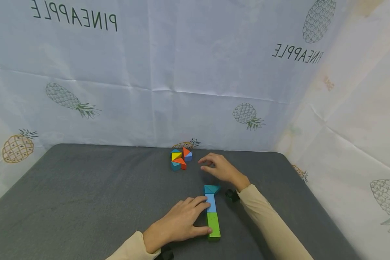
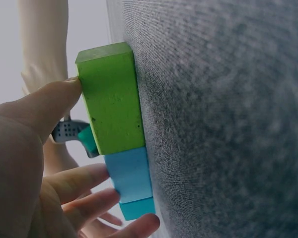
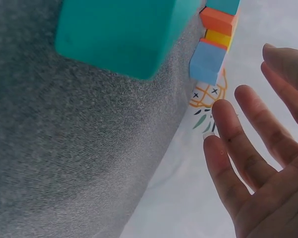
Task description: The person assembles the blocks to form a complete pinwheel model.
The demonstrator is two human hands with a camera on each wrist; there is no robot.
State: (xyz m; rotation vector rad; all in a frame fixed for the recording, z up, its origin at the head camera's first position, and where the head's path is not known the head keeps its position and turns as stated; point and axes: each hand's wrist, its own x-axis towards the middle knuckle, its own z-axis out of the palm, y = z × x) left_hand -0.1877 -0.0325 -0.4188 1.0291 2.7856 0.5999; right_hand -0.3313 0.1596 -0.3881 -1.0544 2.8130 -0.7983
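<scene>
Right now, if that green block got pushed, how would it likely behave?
The green block looks stiff, judging by its straight edges. It would likely slide rather than roll, since it lies flat on the gray table. Pushed toward the light blue block, it might shove that along, as they sit end to end.

On the dark grey fabric-topped table (image 1: 117, 195), a row runs away from the person just right of the left hand (image 1: 180, 220): a green rectangular block (image 1: 213, 224) nearest, by its thumb; a light-blue rectangular block (image 1: 211, 203) behind, by its fingers; then a teal triangular-faced block (image 1: 212, 189) at the far end — before the right hand (image 1: 222, 168). A cluster of small multicoloured angular blocks (image 1: 179, 161) lies left of the right hand, beyond the left. Behind both hands hangs a white pineapple-printed cloth (image 1: 195, 65).
</scene>
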